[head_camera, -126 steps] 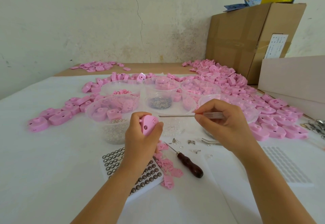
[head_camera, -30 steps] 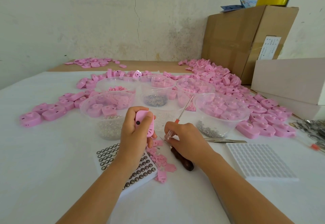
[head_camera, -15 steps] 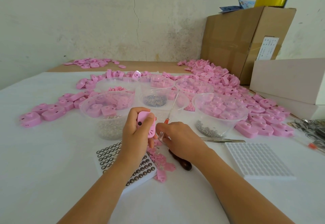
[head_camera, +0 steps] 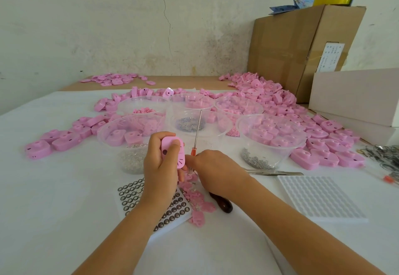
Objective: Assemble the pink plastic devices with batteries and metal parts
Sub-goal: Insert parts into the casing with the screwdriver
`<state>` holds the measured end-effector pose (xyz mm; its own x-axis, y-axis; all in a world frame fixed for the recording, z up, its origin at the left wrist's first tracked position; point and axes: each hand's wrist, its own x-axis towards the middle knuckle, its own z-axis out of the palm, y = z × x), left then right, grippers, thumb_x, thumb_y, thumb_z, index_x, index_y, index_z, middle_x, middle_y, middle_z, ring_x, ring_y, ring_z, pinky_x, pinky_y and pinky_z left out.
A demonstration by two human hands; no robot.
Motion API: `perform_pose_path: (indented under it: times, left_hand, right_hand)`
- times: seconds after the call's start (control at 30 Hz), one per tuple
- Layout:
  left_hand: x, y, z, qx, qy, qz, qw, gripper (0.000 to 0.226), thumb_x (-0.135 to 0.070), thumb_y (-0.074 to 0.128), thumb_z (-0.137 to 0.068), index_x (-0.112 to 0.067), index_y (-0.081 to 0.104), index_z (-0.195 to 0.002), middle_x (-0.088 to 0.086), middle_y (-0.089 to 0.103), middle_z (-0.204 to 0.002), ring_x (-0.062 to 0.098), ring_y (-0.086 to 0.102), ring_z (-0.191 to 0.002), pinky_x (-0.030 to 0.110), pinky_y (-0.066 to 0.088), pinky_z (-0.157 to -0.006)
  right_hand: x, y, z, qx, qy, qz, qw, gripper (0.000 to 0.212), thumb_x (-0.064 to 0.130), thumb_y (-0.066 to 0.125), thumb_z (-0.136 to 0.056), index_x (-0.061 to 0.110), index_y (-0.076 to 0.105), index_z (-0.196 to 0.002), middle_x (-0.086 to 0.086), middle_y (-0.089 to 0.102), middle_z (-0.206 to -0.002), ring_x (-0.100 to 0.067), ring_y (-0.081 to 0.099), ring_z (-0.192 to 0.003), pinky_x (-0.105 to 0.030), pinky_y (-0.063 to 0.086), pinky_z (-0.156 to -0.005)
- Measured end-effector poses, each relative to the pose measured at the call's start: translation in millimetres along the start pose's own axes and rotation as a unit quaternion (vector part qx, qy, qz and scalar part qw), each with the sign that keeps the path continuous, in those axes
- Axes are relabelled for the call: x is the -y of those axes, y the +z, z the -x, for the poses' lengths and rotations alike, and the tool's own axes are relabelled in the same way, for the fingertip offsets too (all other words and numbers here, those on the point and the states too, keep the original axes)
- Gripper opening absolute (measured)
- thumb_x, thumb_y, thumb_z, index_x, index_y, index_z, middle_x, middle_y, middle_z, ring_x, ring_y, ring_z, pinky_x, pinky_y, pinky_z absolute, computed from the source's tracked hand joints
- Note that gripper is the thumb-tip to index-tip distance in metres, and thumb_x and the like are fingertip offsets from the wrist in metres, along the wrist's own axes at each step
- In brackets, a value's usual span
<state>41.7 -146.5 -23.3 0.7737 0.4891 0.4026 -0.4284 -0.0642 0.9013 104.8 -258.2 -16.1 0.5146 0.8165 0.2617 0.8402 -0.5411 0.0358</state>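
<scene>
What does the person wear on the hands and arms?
The left hand and the right hand wear no gloves. No ring, watch or bracelet shows. The left arm and the right arm are bare to the picture's edge; no sleeve is in view.

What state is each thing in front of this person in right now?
Left hand, gripping a pink device, held upright.
Right hand, gripping a screwdriver, shaft pointing up.
Tweezers, lying flat on the table.
White tray, pockets empty.
Battery tray, partly filled.
Cardboard box, closed.
</scene>
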Motion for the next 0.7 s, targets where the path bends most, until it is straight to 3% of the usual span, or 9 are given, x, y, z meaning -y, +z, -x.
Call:
perform_pose_path:
  times: [0.13, 0.2, 0.27, 0.33, 0.43, 0.53, 0.63, 0.7]
  left_hand:
    - [-0.5, 0.1, 0.8, 0.006, 0.012, -0.021, 1.0, 0.021, -0.006, 0.048, -0.095, -0.025, 0.054, -0.09, -0.009, 0.063, -0.07, 0.009, 0.051, -0.044, 0.023, 0.039, -0.035]
    - [-0.1, -0.7, 1.2, 0.015, 0.009, -0.027, 0.999, 0.025, -0.003, 0.047, -0.093, -0.027, 0.053, -0.091, -0.007, 0.063, -0.07, 0.01, 0.049, -0.043, 0.023, 0.04, -0.037]
    - [-0.6, -1.0, 2.0, 0.03, 0.008, -0.032, 0.999, 0.03, 0.0, 0.048, -0.091, -0.03, 0.051, -0.093, -0.008, 0.061, -0.065, 0.011, 0.048, -0.043, 0.024, 0.041, -0.038]
    - [-1.8, -0.5, 3.7, 0.055, 0.021, -0.057, 0.997, 0.032, 0.001, 0.049, -0.09, -0.03, 0.048, -0.095, -0.007, 0.058, -0.061, 0.01, 0.048, -0.043, 0.025, 0.042, -0.039]
    - [-1.0, 1.4, 6.2, 0.09, 0.054, -0.125, 0.987, 0.033, -0.002, 0.051, -0.09, -0.033, 0.045, -0.098, 0.0, 0.056, -0.069, 0.017, 0.052, -0.049, 0.034, 0.046, -0.045]
    - [2.0, 2.8, 6.8, 0.106, 0.083, -0.176, 0.975, 0.032, -0.011, 0.056, -0.09, -0.038, 0.044, -0.1, -0.003, 0.059, -0.081, 0.016, 0.059, -0.06, 0.03, 0.049, -0.053]
    - [3.3, 3.1, 7.7, 0.111, 0.094, -0.183, 0.972, 0.027, -0.027, 0.058, -0.085, -0.043, 0.044, -0.102, -0.007, 0.063, -0.077, 0.012, 0.063, -0.061, 0.019, 0.048, -0.054]
    - [4.6, 3.1, 7.9, 0.109, 0.097, -0.186, 0.972, 0.031, -0.025, 0.063, -0.087, -0.041, 0.043, -0.103, -0.006, 0.063, -0.077, 0.012, 0.065, -0.061, 0.02, 0.049, -0.052]
  right_hand:
    - [-1.3, 5.1, 5.6, -0.059, 0.004, -0.03, 0.998, 0.036, -0.009, 0.042, -0.079, 0.011, 0.048, -0.109, -0.003, 0.043, -0.067, -0.024, 0.042, -0.066, -0.033, 0.033, -0.055]
    - [-3.1, 0.7, 11.4, -0.097, 0.028, -0.096, 0.99, 0.028, -0.004, 0.046, -0.083, 0.013, 0.048, -0.105, -0.006, 0.057, -0.078, -0.023, 0.052, -0.075, -0.033, 0.043, -0.064]
    - [-5.2, -8.5, 18.6, -0.164, 0.063, -0.194, 0.965, 0.023, 0.0, 0.055, -0.082, 0.02, 0.048, -0.094, 0.003, 0.061, -0.081, -0.005, 0.057, -0.076, -0.018, 0.046, -0.067]
    - [-6.4, -18.1, 23.7, -0.25, 0.085, -0.281, 0.923, 0.036, 0.0, 0.062, -0.079, 0.03, 0.043, -0.085, 0.012, 0.059, -0.077, 0.006, 0.056, -0.077, -0.007, 0.042, -0.067]
    - [-3.9, -25.8, 25.7, -0.327, 0.08, -0.331, 0.882, 0.047, -0.002, 0.066, -0.076, 0.037, 0.04, -0.084, 0.007, 0.063, -0.078, 0.003, 0.056, -0.08, -0.004, 0.04, -0.073]
    - [3.0, -26.7, 24.7, -0.334, 0.059, -0.329, 0.882, 0.05, -0.004, 0.066, -0.075, 0.037, 0.039, -0.086, 0.008, 0.062, -0.077, 0.004, 0.055, -0.079, -0.002, 0.037, -0.076]
    - [5.5, -25.4, 24.6, -0.327, 0.054, -0.334, 0.883, 0.051, -0.004, 0.066, -0.076, 0.037, 0.038, -0.087, 0.009, 0.06, -0.078, 0.005, 0.055, -0.08, -0.001, 0.037, -0.076]
    - [5.1, -25.1, 24.6, -0.32, 0.055, -0.338, 0.883, 0.05, -0.003, 0.066, -0.077, 0.037, 0.037, -0.088, 0.01, 0.06, -0.079, 0.004, 0.055, -0.081, -0.001, 0.037, -0.076]
